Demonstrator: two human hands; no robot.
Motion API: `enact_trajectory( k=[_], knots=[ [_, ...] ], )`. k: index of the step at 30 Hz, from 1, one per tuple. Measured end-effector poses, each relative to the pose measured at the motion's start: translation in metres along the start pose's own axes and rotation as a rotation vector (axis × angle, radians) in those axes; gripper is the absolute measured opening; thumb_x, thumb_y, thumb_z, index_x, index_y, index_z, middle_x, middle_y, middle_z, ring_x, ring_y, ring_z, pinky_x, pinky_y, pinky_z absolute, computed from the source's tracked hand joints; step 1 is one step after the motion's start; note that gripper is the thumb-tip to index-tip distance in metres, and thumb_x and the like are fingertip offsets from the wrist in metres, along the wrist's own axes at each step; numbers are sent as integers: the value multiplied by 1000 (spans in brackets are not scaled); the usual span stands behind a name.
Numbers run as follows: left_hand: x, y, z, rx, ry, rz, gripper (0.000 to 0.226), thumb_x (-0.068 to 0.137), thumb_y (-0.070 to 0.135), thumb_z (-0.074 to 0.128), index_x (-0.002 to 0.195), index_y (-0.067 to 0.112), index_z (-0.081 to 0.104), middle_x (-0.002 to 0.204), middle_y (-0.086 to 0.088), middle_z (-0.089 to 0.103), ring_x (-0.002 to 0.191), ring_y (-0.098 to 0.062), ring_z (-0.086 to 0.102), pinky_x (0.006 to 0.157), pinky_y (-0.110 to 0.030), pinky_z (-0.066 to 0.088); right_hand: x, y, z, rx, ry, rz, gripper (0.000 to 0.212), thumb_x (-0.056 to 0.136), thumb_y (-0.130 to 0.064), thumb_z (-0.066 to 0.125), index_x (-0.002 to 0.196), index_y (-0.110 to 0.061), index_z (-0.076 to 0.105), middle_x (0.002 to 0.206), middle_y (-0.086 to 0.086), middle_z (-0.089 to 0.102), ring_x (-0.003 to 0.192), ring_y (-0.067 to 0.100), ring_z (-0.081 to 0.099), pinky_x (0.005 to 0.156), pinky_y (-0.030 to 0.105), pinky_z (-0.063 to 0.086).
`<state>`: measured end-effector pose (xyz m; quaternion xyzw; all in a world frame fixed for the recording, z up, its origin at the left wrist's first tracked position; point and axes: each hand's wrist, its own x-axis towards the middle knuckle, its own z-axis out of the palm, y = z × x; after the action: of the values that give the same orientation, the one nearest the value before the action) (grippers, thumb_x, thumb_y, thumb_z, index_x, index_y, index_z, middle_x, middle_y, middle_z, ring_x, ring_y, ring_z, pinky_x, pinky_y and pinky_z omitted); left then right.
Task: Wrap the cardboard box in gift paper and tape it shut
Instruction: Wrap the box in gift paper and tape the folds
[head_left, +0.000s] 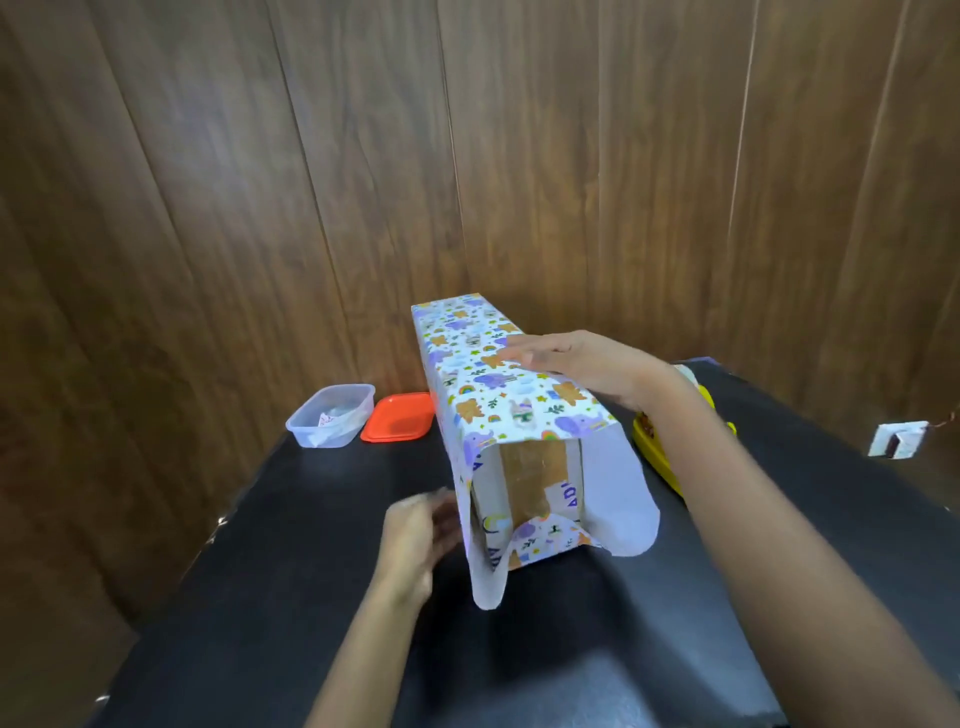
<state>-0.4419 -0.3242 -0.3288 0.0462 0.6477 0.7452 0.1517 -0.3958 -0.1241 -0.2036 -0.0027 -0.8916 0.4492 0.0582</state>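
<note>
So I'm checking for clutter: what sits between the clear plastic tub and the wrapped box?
In the head view, only the orange lid lies between the clear tub and the wrapped box, flat on the black table, apparently touching neither.

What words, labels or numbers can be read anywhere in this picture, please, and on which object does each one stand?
"AD", in purple letters, cut off by the paper, on the bare end of the cardboard box.
More purple marks low on that end, near the left flap: not readable.
Paper slip inside the clear plastic container: marks too small to read.
Gift paper: only pictures of animals and rainbows, no words legible.
</note>
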Motion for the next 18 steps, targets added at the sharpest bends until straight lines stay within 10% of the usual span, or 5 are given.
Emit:
enact_trajectory(
  k=[6,12,18],
  knots=[
    [-9,77,25,15,-190,402,25,98,30,45,100,18,67,100,8,71,92,-5,66,76,-18,50,-13,6,-7,144,14,26,25,94,-30,55,118,-27,62,115,-15,62,98,-2,60,79,11,47],
    [11,114,28,925,-354,509,44,94,38,51,136,24,49,153,13,24,143,-3,7,113,-25,16,-13,-1,-12,-192,-68,-95,42,89,-32,61,129,-22,58,150,-13,32,140,-5,15,106,16,19],
    [-5,123,33,1478,-326,625,54,100,36,38,149,21,21,157,7,15,145,-9,3,111,-22,1,-7,-9,-18,-480,-77,-119,45,87,-31,64,131,-28,55,141,-17,46,131,1,40,101,15,30]
  ],
)
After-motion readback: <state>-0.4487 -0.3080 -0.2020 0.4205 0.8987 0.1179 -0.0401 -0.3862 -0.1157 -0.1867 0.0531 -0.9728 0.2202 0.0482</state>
